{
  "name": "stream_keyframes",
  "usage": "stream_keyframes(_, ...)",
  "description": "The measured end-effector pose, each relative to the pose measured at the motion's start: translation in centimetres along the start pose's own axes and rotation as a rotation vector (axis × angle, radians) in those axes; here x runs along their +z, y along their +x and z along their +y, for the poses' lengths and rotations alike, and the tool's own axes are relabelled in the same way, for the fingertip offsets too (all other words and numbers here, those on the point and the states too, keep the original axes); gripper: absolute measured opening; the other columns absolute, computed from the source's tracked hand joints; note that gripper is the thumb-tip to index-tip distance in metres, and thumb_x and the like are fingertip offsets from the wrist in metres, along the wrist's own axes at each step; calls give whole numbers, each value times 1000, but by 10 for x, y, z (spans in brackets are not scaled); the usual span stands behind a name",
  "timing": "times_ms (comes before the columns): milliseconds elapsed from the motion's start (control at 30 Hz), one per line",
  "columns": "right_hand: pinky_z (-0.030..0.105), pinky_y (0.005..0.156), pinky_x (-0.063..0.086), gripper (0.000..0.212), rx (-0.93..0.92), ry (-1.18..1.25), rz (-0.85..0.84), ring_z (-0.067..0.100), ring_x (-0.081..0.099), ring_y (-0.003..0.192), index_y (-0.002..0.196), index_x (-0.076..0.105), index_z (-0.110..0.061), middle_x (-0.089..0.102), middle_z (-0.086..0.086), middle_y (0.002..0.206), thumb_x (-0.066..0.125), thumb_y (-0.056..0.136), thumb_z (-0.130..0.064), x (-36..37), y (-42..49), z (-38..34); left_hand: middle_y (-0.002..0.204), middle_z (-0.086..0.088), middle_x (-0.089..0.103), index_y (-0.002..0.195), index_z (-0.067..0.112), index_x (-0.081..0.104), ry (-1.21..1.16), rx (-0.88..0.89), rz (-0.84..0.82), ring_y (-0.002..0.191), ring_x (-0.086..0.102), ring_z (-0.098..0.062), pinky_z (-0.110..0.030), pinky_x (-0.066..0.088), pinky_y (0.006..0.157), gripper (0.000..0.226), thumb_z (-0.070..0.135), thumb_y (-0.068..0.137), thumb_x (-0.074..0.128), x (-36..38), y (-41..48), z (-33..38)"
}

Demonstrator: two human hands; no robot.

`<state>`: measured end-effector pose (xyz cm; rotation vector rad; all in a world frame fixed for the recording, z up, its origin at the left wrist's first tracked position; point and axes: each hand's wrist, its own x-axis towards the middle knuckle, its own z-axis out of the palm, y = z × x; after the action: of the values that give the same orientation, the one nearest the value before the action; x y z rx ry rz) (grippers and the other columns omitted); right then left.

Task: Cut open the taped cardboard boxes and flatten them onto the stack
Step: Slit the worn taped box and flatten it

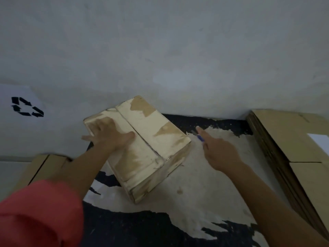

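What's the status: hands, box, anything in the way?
Left hand flat on box. Right hand holds cutter, clear of box. Box not flattened. Stack at right; nothing between.

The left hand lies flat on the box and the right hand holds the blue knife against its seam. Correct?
No. The head view shows the right hand holding the knife clear of the box, to its right. The left hand lies flat on it.
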<state>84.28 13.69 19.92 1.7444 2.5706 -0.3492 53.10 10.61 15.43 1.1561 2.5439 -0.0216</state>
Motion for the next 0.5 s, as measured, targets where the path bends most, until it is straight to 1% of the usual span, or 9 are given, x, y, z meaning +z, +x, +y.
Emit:
stream_keyframes(67,35,76,50,58,157,71,-32,22,60,80,152,5,-31,60,6,92,33,101,-22,21,21,22,159,-12,-21,154,22,-9,-62,-58,-17,144,-21,-41,-77,-1,104,118,87,71,44,7,-7,11)
stream_keyframes(100,35,81,48,58,240,108,-67,24,60,88,151,10,-26,61,9,104,36,101,-20,35,31,31,159,-11,-23,154,22,-11,-86,-71,-19,143,-24,-40,-77,-1,103,120,88,69,43,11,-7,14)
stream_keyframes(133,35,83,47,54,313,140,-91,27,60,97,149,18,-20,59,13,115,39,99,-17,51,39,40,158,-10,-25,154,23,-12,-108,-77,-20,143,-25,-39,-78,-2,102,122,89,68,44,12,-6,16)
stream_keyframes(167,35,82,46,46,370,155,-111,29,59,101,142,27,-14,57,15,119,41,98,-13,66,45,47,158,-9,-26,154,23,-12,-126,-85,-20,142,-26,-39,-78,-2,102,123,88,67,46,13,-4,16)
stream_keyframes(200,35,79,45,39,409,151,-133,30,59,100,135,34,-10,57,17,118,43,97,-11,80,52,52,158,-9,-26,154,23,-12,-139,-96,-21,142,-26,-38,-78,-2,102,123,88,67,48,13,-2,17)
stream_keyframes(267,33,76,46,30,448,114,-172,29,59,97,126,41,-7,58,16,113,46,96,-8,100,63,58,158,-9,-26,154,24,-11,-143,-120,-24,142,-27,-38,-77,-4,102,125,87,66,50,14,0,19)
stream_keyframes(367,34,85,48,30,437,63,-153,27,56,104,126,47,-7,52,15,120,47,97,-12,120,81,66,158,-11,-26,154,23,-11,-146,-132,-23,142,-28,-39,-75,-8,103,126,85,65,54,15,3,22)
stream_keyframes(467,37,96,43,35,442,80,-151,30,49,116,131,47,-9,45,16,130,47,98,-20,128,94,70,157,-13,-26,153,20,-12,-152,-135,-24,142,-27,-41,-73,-7,105,127,82,66,57,12,5,24)
stream_keyframes(500,38,99,40,37,452,120,-125,31,46,120,133,46,-9,44,17,133,46,99,-24,125,98,69,157,-14,-26,153,19,-13,-154,-128,-25,142,-27,-41,-73,-7,107,128,81,67,57,12,5,25)
